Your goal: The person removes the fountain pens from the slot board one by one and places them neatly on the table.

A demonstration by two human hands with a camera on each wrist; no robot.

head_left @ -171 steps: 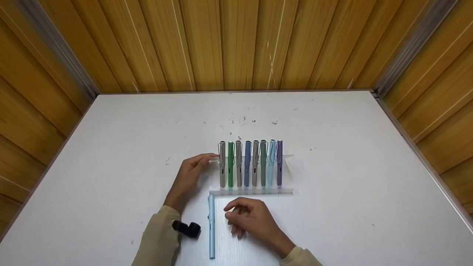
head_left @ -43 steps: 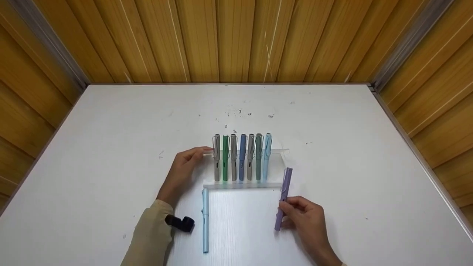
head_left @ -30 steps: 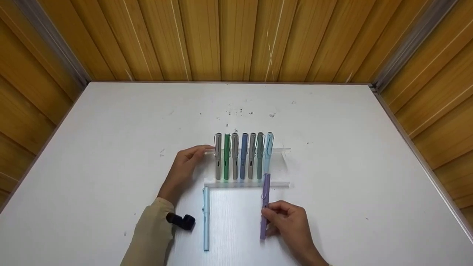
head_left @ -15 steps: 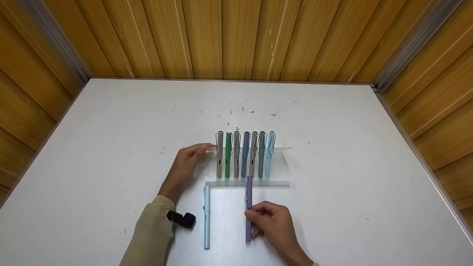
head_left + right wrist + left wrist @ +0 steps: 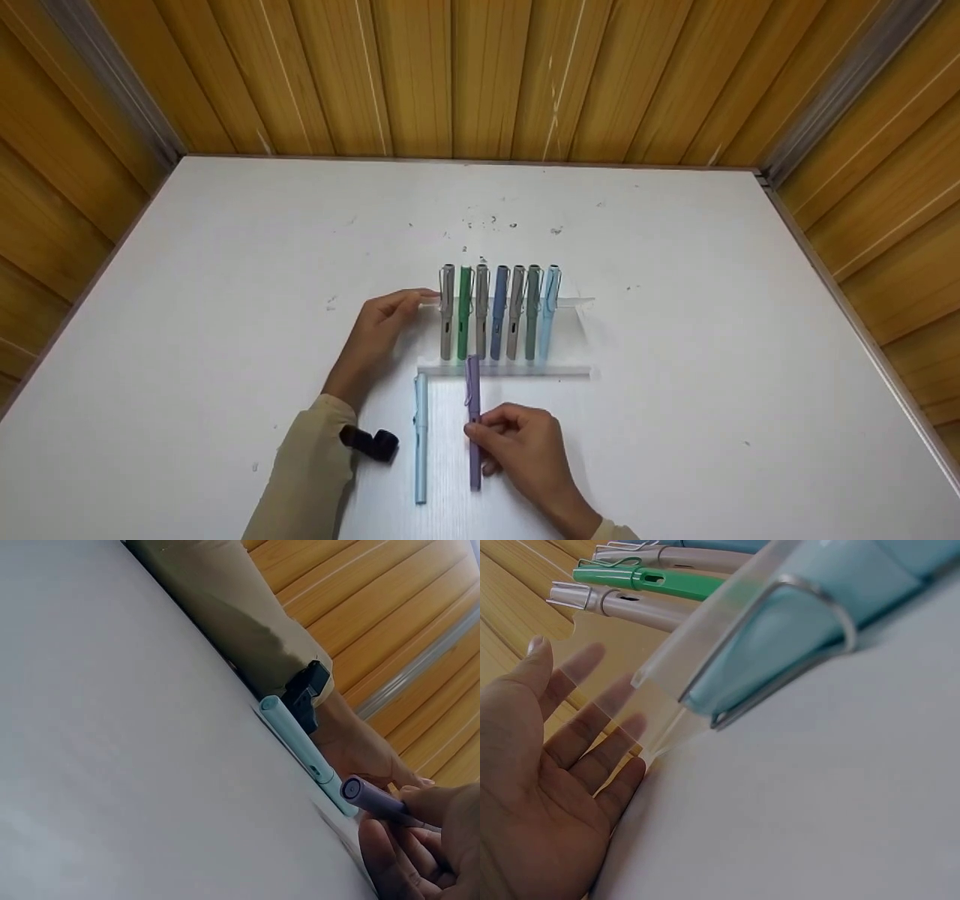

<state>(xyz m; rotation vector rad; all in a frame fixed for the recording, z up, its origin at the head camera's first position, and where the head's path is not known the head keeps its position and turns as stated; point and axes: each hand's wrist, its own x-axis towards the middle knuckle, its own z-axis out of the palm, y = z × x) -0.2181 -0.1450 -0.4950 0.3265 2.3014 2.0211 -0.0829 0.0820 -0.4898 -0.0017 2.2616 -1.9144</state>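
My right hand [image 5: 529, 450] pinches a purple fountain pen [image 5: 473, 390] by its lower barrel, between thumb and fingers, clip end pointing away. In the right wrist view the pen's round end [image 5: 352, 789] faces the camera. My left hand [image 5: 382, 326] rests against the left end of a clear pen stand [image 5: 577, 372]. In the left wrist view its fingers [image 5: 592, 735] lie relaxed behind the transparent panel, thumb apart. Several capped pens lean side by side on the stand: grey, green [image 5: 463, 315], blue [image 5: 499, 315], teal and light blue [image 5: 550, 307]. A light-blue pen [image 5: 421, 442] lies on the table, left of the purple one.
A black wrist camera [image 5: 371, 444] is strapped at the left sleeve [image 5: 311, 457], close to the lying light-blue pen. The white table [image 5: 712, 337] carries dark scuff marks behind the stand. Wood-slat walls [image 5: 480, 82] enclose its back and sides.
The purple pen, first at the right end of the stand's row, is now in my right hand. It has travelled left towards the lying light-blue pen. My left hand keeps its place.
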